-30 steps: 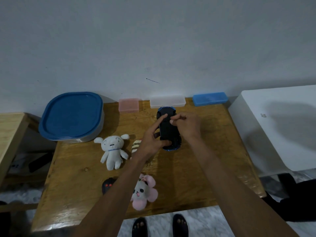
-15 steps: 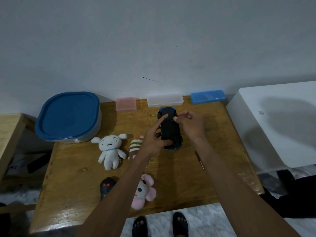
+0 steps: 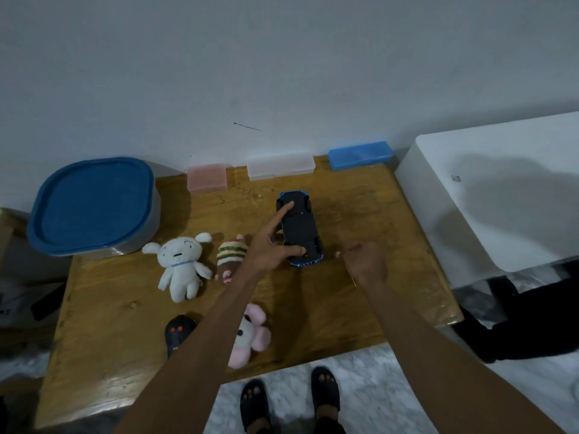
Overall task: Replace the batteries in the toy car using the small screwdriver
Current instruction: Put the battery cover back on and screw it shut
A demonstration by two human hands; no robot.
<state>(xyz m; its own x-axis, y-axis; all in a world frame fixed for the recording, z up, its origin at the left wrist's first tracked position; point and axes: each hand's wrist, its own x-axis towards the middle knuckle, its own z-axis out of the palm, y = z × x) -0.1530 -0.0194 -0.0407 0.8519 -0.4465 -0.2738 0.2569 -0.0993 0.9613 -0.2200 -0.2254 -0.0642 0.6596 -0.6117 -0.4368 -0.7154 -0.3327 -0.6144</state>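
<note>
Blue plastic toy car [image 3: 300,228], upside down on the brown wooden table [image 3: 360,214]; long axis runs away from the person toward the wall, tilted slightly left. Black underside up, blue trim at both ends. Left hand [image 3: 266,250]: index finger straight on the far end, thumb against the near end. Right hand [image 3: 365,261]: just right of the car's near end, apart from it, fingers curled; cannot tell if it holds anything.

Blue-lidded tub [image 3: 91,205], white plush [image 3: 180,267], pink plush [image 3: 250,336], three small boxes by wall.
</note>
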